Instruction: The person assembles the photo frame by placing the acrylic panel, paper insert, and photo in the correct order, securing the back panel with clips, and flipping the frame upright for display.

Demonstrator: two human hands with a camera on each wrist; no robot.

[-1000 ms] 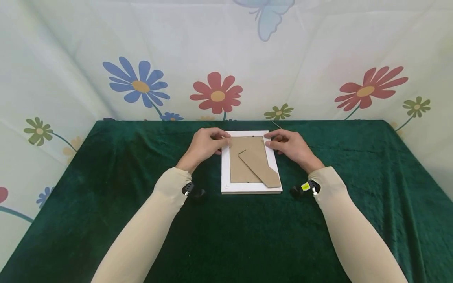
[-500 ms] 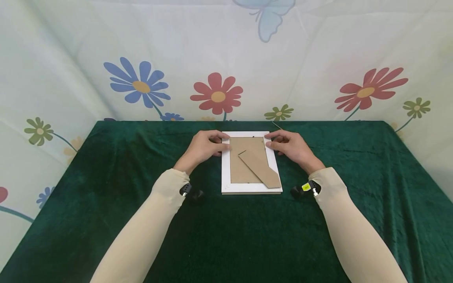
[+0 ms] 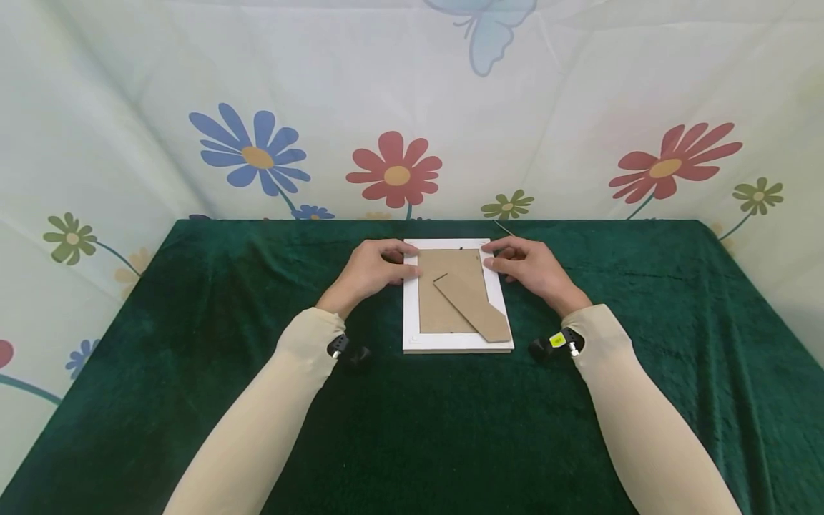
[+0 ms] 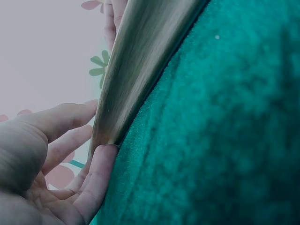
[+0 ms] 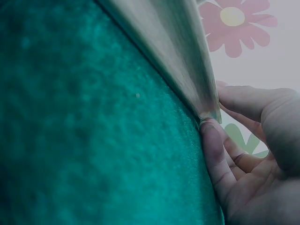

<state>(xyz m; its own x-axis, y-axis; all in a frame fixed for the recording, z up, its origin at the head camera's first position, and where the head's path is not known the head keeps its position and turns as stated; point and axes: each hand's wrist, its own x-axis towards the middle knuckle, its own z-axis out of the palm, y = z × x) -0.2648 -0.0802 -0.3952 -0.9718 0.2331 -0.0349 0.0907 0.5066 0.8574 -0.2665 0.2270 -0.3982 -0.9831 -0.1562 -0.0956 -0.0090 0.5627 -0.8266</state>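
One white rectangular picture frame, tan board back upward, lies between my fingers: left hand pinches its left edge, right hand pinches its right.

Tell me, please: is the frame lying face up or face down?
The frame is face down: its brown backing and stand show on top in the head view.
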